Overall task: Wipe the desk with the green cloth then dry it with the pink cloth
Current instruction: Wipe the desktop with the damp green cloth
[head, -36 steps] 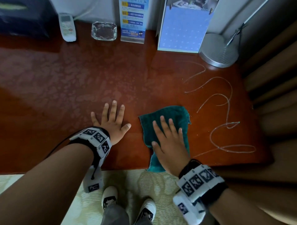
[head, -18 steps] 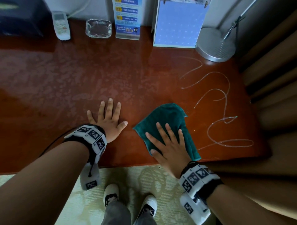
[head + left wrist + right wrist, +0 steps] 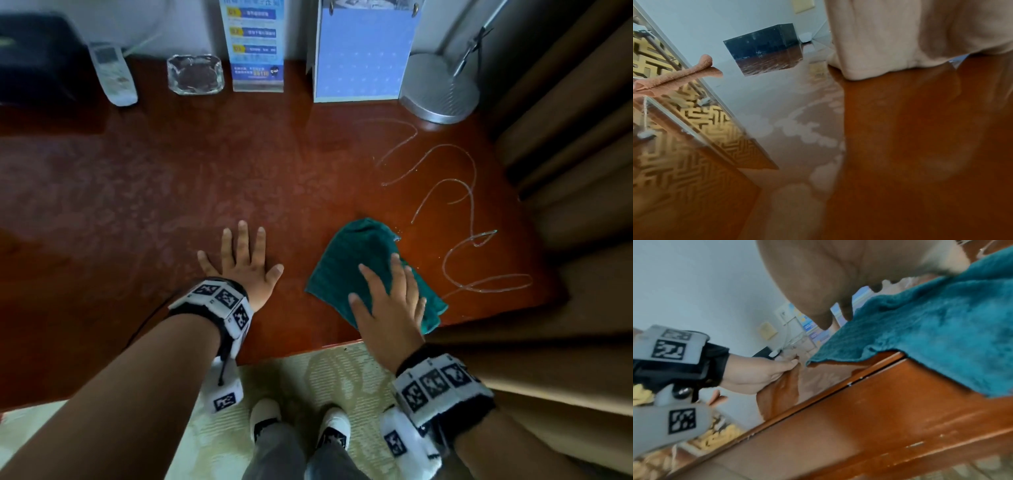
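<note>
Glossy red-brown desk (image 3: 171,192), wet streaks

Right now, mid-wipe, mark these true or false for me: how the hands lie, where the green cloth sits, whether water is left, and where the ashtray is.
1. The right hand presses flat on the green cloth. True.
2. The left hand grips a pink cloth. False: it rests flat on the bare desk.
3. Wet streaks remain to the right of the cloth. True.
4. The cloth lies at the desk's far edge. False: it overhangs the near edge.
5. The glass ashtray stands beside the right hand. False: it stands by the wall.
</note>
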